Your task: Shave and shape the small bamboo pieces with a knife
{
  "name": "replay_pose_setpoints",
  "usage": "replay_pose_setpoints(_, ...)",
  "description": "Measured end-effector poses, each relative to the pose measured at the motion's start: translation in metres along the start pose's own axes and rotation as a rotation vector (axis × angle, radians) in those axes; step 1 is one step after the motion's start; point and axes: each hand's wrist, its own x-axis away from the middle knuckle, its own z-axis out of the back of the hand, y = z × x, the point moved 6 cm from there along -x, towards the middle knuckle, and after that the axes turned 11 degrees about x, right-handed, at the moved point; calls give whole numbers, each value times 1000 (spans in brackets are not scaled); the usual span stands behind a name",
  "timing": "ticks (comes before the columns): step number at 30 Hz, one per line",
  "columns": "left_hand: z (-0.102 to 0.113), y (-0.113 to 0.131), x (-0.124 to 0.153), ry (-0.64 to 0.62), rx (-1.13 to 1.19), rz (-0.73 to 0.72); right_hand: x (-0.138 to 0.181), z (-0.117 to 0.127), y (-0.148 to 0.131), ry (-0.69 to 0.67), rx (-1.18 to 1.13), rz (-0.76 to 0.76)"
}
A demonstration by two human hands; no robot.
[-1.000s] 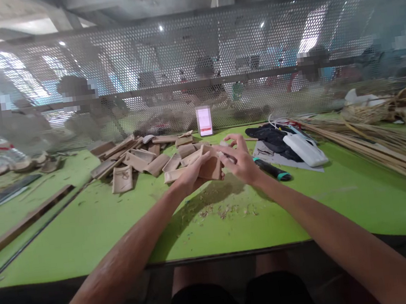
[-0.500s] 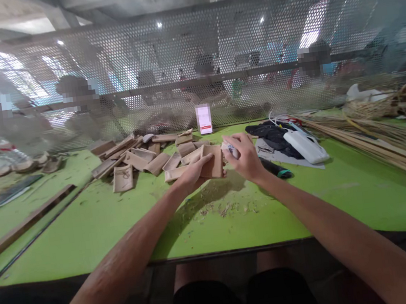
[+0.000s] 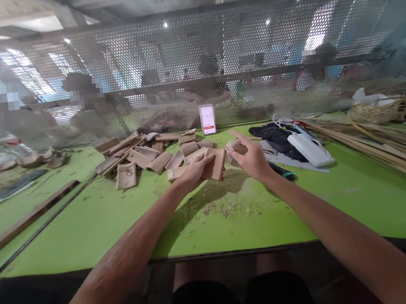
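Note:
My left hand (image 3: 191,171) grips a flat tan rectangular piece (image 3: 216,163) and holds it just above the green table (image 3: 122,221). My right hand (image 3: 248,158) is beside the piece's right edge, index finger stretched forward, the other fingers curled round a small pale object (image 3: 233,149) that I cannot name. A pile of similar tan pieces (image 3: 144,156) lies behind and left of my hands. Shavings (image 3: 228,210) are scattered on the table below them.
A phone (image 3: 207,119) stands against the perforated metal screen (image 3: 193,69), with people seated behind it. Dark cloth (image 3: 273,136), a white pouch (image 3: 309,148) and a teal-tipped tool (image 3: 283,172) lie to the right. Long reed strips (image 3: 383,142) fill the far right. A wooden slat (image 3: 26,220) lies left.
My right hand closed round the small pale object beside the tan piece, then stretched its index finger forward. My left hand kept the piece nearly still.

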Motion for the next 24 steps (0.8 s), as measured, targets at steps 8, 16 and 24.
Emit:
replay_pose_setpoints(8,11,-3,-7,79,38,-28,3,-12,-18,-94,91,281)
replay_pose_setpoints(16,6,-2,-8,73,35,-20,8,-21,-15,-110,96,312)
replay_pose_setpoints(24,-2,5,-1,62,-77,-62,11,-28,-19,-149,220,397)
